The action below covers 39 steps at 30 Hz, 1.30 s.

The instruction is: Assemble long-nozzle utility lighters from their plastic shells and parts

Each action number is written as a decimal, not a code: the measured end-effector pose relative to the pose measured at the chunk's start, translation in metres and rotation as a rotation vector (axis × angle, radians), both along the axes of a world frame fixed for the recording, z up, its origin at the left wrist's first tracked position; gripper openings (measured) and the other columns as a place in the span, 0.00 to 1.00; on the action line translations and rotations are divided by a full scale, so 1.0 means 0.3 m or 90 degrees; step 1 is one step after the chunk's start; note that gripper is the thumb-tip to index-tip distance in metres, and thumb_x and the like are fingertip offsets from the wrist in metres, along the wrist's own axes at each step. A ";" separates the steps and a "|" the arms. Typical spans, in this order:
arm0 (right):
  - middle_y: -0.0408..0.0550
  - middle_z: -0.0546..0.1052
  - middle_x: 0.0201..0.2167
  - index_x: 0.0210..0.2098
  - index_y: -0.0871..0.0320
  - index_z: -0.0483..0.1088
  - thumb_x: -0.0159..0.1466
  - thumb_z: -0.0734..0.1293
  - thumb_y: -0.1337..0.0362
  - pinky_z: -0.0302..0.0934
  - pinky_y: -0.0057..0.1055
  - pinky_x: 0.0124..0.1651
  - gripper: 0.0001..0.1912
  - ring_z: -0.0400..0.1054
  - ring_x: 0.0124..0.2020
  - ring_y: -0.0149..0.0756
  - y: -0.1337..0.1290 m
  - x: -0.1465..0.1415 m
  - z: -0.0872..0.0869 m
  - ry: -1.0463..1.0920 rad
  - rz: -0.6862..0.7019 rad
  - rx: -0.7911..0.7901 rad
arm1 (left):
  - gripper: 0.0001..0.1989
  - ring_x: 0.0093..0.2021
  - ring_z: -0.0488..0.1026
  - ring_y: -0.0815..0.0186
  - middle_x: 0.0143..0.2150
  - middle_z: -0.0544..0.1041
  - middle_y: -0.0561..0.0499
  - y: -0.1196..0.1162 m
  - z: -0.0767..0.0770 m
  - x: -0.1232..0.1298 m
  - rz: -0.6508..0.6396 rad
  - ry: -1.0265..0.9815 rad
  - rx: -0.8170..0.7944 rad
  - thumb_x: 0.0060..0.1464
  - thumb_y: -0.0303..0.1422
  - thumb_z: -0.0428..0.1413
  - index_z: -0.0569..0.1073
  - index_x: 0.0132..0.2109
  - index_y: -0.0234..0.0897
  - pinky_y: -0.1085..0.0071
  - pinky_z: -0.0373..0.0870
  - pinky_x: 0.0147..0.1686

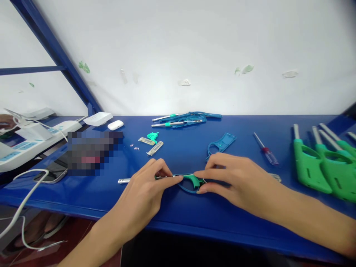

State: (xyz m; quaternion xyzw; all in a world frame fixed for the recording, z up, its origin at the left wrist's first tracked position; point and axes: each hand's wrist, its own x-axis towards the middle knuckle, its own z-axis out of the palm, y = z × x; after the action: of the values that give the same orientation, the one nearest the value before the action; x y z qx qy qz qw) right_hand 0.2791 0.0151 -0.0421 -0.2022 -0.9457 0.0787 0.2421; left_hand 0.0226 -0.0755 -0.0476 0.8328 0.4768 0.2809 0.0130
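1. Apparently, the left hand [147,187], nearly closed, pinches the blue casing [189,191] over the surface [178,213].
2. The right hand [236,181], similarly closed, holds it beside the green trigger [195,182].
3. Keep it level; press gently.

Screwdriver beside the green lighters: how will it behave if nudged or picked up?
The screwdriver may roll or pivot; its handle looks rounded. The thin metal shaft should be stiff. Handle looks like translucent plastic, so probably light.
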 end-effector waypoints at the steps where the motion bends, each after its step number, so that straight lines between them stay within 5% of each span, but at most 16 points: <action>1: 0.41 0.74 0.38 0.49 0.48 0.78 0.71 0.67 0.55 0.60 0.30 0.36 0.11 0.70 0.36 0.31 0.000 0.000 -0.001 0.002 -0.003 0.000 | 0.26 0.40 0.69 0.64 0.43 0.71 0.49 0.001 -0.001 0.000 0.002 -0.002 -0.002 0.65 0.15 0.47 0.78 0.57 0.46 0.67 0.70 0.35; 17: 0.41 0.78 0.36 0.43 0.50 0.81 0.73 0.65 0.55 0.59 0.32 0.34 0.13 0.71 0.34 0.32 -0.007 0.004 0.008 0.001 -0.012 0.078 | 0.26 0.42 0.70 0.64 0.44 0.71 0.49 -0.002 -0.016 -0.006 0.009 -0.024 -0.012 0.66 0.15 0.47 0.78 0.58 0.47 0.66 0.72 0.38; 28: 0.38 0.79 0.37 0.45 0.45 0.82 0.66 0.73 0.55 0.63 0.29 0.35 0.09 0.74 0.35 0.31 -0.007 0.007 0.024 -0.024 -0.076 -0.062 | 0.27 0.41 0.71 0.65 0.44 0.71 0.49 -0.004 -0.001 -0.001 0.019 -0.011 -0.028 0.64 0.14 0.46 0.79 0.57 0.45 0.68 0.72 0.37; 34: 0.37 0.80 0.40 0.44 0.41 0.82 0.72 0.66 0.59 0.66 0.26 0.39 0.11 0.74 0.37 0.28 0.006 0.005 0.062 -0.037 -0.077 -0.198 | 0.27 0.40 0.71 0.68 0.45 0.70 0.50 -0.001 -0.007 -0.007 0.016 -0.021 -0.037 0.65 0.15 0.47 0.78 0.57 0.48 0.71 0.70 0.36; 39: 0.40 0.79 0.40 0.41 0.44 0.82 0.70 0.68 0.62 0.64 0.26 0.34 0.10 0.73 0.35 0.29 -0.004 0.001 0.063 -0.027 -0.082 -0.196 | 0.27 0.42 0.72 0.69 0.46 0.69 0.51 0.001 -0.008 -0.012 -0.001 -0.043 -0.063 0.66 0.15 0.47 0.78 0.57 0.50 0.71 0.70 0.37</action>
State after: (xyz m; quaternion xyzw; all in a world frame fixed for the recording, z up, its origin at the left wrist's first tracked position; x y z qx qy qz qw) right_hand 0.2793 0.0140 -0.0231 -0.2985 -0.9125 0.2027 0.1926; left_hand 0.0189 -0.0752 -0.0500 0.8214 0.4891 0.2849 0.0703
